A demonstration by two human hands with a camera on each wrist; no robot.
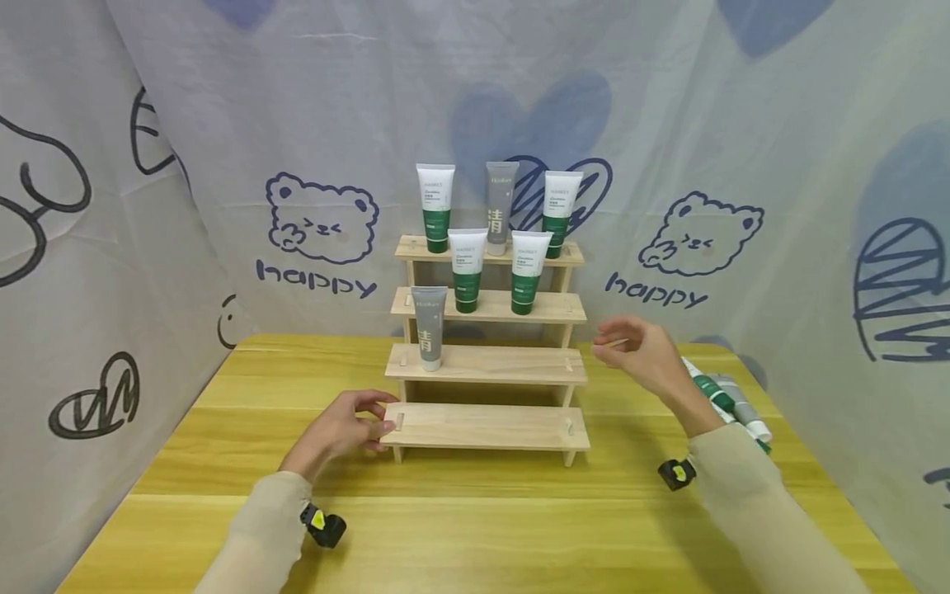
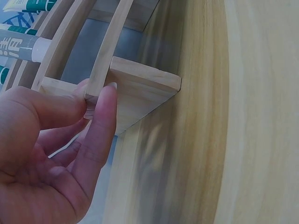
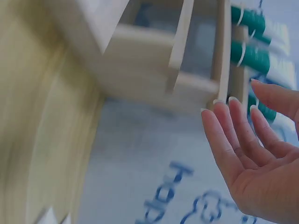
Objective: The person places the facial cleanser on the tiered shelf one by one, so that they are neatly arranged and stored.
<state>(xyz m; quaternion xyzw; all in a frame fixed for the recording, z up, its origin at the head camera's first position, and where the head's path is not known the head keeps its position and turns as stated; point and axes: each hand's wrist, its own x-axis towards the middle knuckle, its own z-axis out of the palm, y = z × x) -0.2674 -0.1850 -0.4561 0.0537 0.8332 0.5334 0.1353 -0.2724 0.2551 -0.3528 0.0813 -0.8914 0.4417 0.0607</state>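
Observation:
A wooden four-step display rack point(image 1: 486, 425) stands on the table. My left hand point(image 1: 345, 425) grips the left end of its lowest shelf, thumb and fingertips on either side of the board point(image 2: 105, 56) in the left wrist view. Beyond the rack's right side, level with the upper steps, my right hand point(image 1: 641, 355) is raised with loosely bent fingers and holds nothing. The top step bears a grey tube point(image 1: 500, 206) between two white-and-green tubes point(image 1: 436, 206). Two more white-and-green tubes point(image 1: 529, 271) stand one step down. At the left of the third step is another grey tube point(image 1: 429, 326).
Several white, green and grey tubes point(image 1: 731, 400) lie in a pile at the table's right edge, beyond my right forearm. A printed cloth point(image 1: 319, 99) hangs behind and along both sides of the wooden table point(image 1: 460, 536).

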